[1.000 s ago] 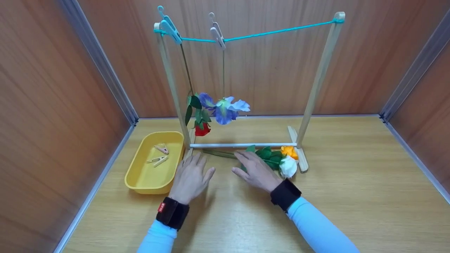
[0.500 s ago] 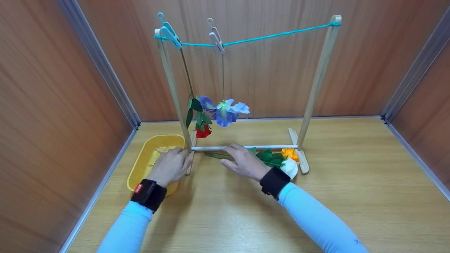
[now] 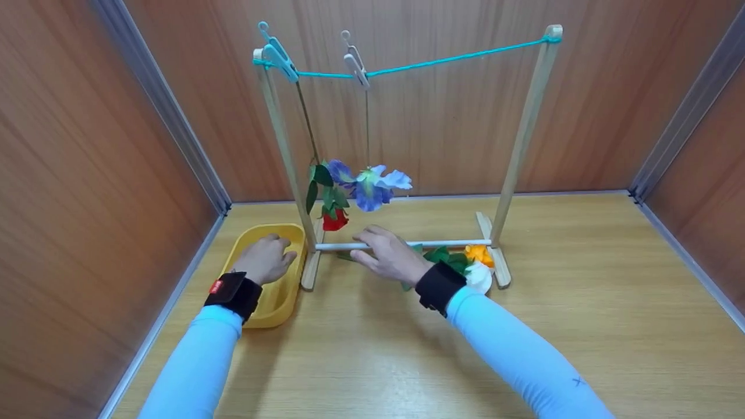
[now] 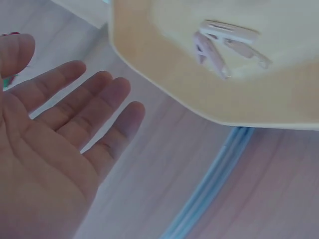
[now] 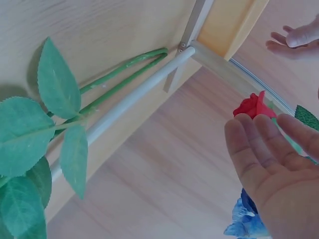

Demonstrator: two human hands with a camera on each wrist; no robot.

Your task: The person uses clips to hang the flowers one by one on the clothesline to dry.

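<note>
My left hand hovers over the yellow tray, fingers extended and holding nothing. Two clothespins lie inside that tray in the left wrist view; in the head view the hand hides them. My right hand, also holding nothing, is above the white bar and the flower stems, its fingers loosely extended. Under and beside it lie a white flower and an orange flower with green leaves. A red rose and a blue-purple flower hang upside down behind the bar.
A wooden frame with a left post and right post carries a turquoise cord. A blue clothespin and a pale clothespin grip the hanging stems there. Wood-grain panels enclose the table.
My left hand has moved left from beside the frame to over the tray. The right hand has shifted left and slightly away from me, over the bar. The flowers stay put.
</note>
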